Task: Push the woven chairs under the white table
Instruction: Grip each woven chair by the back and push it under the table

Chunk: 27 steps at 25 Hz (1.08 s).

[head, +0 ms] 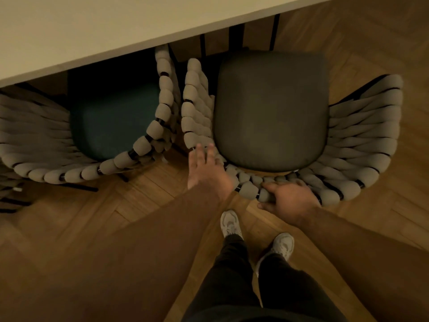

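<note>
Head view: right chair [362,145] stands mostly clear of the white worktop [92,31], just beside the left chair [34,135]. The right hand [290,201] grips its back rim; the left hand [206,168] rests flat, fingers straight. Risk: woven arms [192,101], apparently touching, could snag and skew the push.

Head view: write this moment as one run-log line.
left hand: touches right chair rim | right hand: grips rim | left chair: partly under table | right chair: seat out
</note>
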{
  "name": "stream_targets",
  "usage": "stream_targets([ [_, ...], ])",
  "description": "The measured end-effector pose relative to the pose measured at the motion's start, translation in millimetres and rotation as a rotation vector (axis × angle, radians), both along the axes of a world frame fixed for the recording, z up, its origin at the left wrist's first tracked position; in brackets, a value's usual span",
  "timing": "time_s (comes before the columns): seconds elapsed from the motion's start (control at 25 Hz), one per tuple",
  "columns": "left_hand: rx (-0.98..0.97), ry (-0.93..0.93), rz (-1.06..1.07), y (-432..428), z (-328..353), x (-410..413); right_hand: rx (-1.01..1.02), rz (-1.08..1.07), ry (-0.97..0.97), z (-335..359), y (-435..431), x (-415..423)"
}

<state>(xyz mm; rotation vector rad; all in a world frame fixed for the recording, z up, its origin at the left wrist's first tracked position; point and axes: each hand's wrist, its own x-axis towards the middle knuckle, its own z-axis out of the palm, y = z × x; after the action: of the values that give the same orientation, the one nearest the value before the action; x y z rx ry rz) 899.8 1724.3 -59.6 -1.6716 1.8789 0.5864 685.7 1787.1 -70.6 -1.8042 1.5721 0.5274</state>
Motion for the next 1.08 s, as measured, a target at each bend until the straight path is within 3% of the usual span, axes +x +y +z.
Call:
stream_targets([
  [0.08,0.108,-0.014,-0.225,4.2,3.9,-10.1,-0.028,0.082,0.077,5.5,7.7,-24.3],
  [0.28,0.295,-0.033,-0.414,-15.0,6.1,-16.5,0.027,0.149,0.144,21.4,8.3,-93.0],
  [0.44,0.397,-0.124,-0.514,-26.3,13.2,-26.1,0.114,0.303,0.137,26.5,-18.5,-101.5],
  [0.96,0.347,0.003,-0.031,-75.5,7.4,-52.4,0.008,0.455,0.105,33.7,-95.8,-149.5],
  [1.08,0.287,0.081,-0.021,-97.4,-3.9,-50.1,-0.005,0.476,0.115,32.9,-133.5,-160.6],
])
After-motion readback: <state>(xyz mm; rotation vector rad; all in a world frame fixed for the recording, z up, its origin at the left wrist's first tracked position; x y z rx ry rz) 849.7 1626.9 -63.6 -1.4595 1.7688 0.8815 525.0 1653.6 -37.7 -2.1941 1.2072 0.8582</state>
